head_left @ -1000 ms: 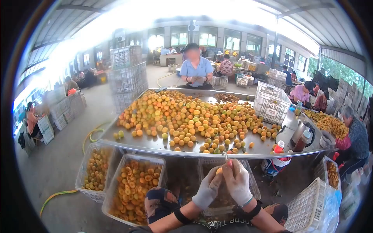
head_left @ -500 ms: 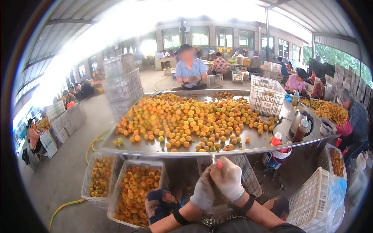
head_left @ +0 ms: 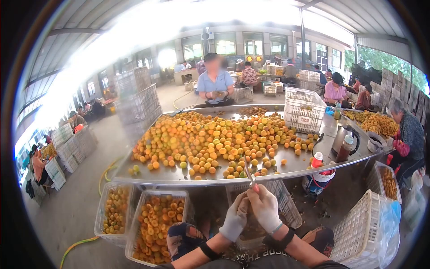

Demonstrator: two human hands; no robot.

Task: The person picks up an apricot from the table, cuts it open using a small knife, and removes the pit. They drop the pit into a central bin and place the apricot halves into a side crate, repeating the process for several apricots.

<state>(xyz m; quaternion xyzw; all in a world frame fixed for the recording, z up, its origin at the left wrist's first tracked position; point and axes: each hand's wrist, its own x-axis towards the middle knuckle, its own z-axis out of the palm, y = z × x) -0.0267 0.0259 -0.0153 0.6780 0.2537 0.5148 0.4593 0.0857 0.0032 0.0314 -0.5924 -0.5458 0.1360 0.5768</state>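
My left hand (head_left: pixel 234 219) and my right hand (head_left: pixel 265 207), both in whitish gloves, are close together below the near edge of the metal table (head_left: pixel 188 180). The right fingers are wrapped round a small knife (head_left: pixel 250 174) with a reddish handle, its blade pointing up over the table edge. My left hand is closed with fingers curled in towards the right one; what it holds, if anything, is hidden. Beyond the knife, a large heap of orange-yellow apricots (head_left: pixel 210 139) covers much of the tabletop. A plastic crate (head_left: pixel 286 204) is partly visible under the table edge, behind my hands.
Crates of whole apricots (head_left: pixel 115 210) and of split apricots (head_left: pixel 159 224) stand at lower left. A white crate (head_left: pixel 358 228) is at lower right, and another crate (head_left: pixel 304 110) is on the table. A bucket (head_left: pixel 319 181) hangs near the edge. Co-workers sit opposite and at right.
The knife has tilted and more of its blade shows above my right hand. My hands have parted slightly at the fingers. The view has shifted a little.
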